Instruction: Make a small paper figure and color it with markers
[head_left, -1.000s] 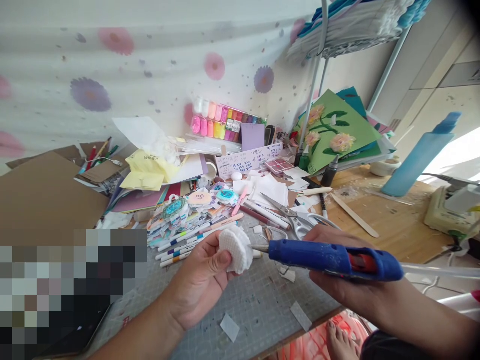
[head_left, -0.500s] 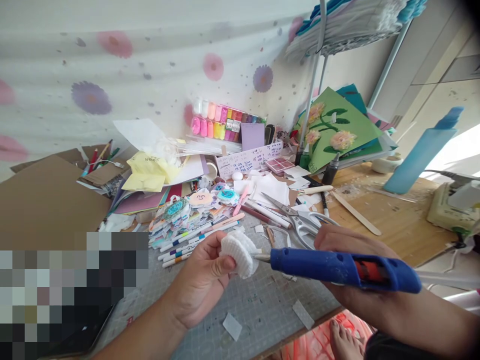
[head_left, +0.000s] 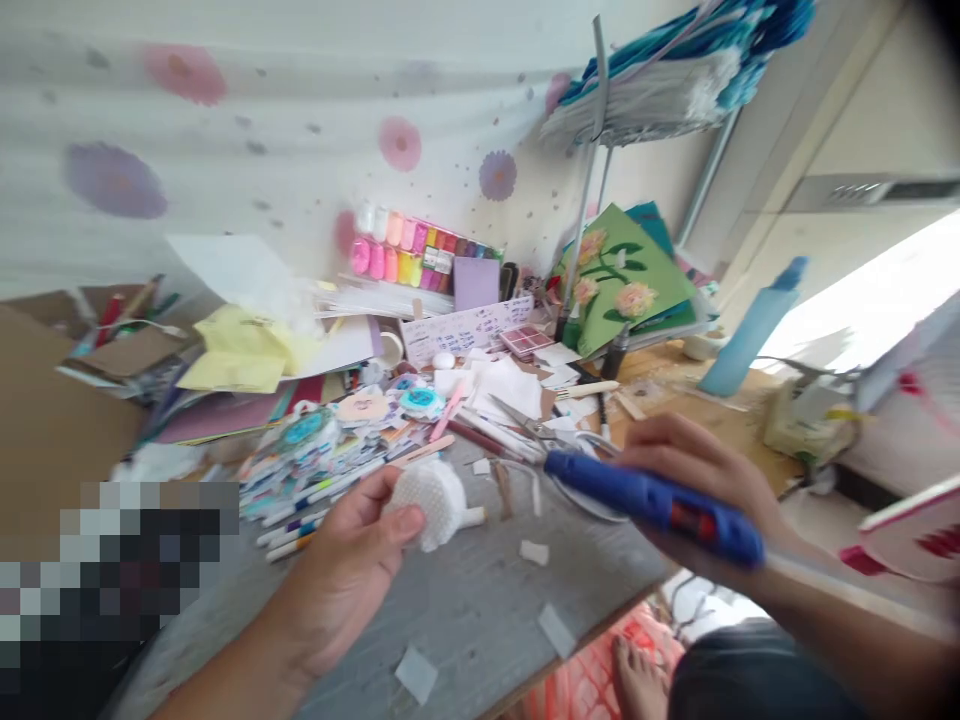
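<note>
A round white textured piece (head_left: 431, 500) is pinched between the thumb and fingers of my left hand (head_left: 349, 560). A short pale stub sticks out from its right side. My right hand (head_left: 690, 480) is wrapped round a blue glue gun (head_left: 652, 500) with a red part in its body. The gun points left, its front end apart from the white piece and over the scissors (head_left: 544, 430). Several markers (head_left: 322, 500) and decorated cutouts (head_left: 300, 430) lie just beyond my left hand.
Small white scraps (head_left: 416, 675) lie on the grey mat (head_left: 465, 610). Behind are yellow paper (head_left: 240, 350), a colourful clay set (head_left: 405, 250) and a green flower card (head_left: 619, 270). A blue spray bottle (head_left: 750, 335) stands at right; a cardboard box (head_left: 60, 390) is at left.
The glue gun's tip has come away from the white piece, and a gap now separates them. The white piece is turned more face-on. The whole view has shifted to the right.
</note>
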